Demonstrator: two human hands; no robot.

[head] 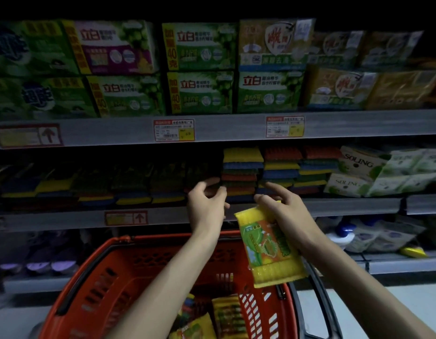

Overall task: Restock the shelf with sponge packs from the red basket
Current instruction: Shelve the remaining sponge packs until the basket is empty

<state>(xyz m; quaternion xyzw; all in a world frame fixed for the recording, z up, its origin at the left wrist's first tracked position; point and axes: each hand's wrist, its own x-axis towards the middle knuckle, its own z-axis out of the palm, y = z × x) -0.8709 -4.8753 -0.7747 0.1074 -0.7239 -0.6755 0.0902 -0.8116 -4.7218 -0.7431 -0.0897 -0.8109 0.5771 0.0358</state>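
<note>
My right hand (284,209) grips a yellow sponge pack (270,248) with a green and orange label, held upright in front of the middle shelf's edge (346,206). My left hand (207,199) reaches into the same shelf with its fingers loosely curled, holding nothing, right beside a stack of coloured sponge packs (241,172). Below both arms stands the red basket (109,277). Several more sponge packs (212,316) lie inside it.
Further stacks of sponges (295,170) fill the middle shelf to the right, then white Soling packs (358,172). Dark sponge packs (89,184) line the left. The top shelf carries green soap boxes (199,69). The bottom shelf holds bottles and pouches (373,236).
</note>
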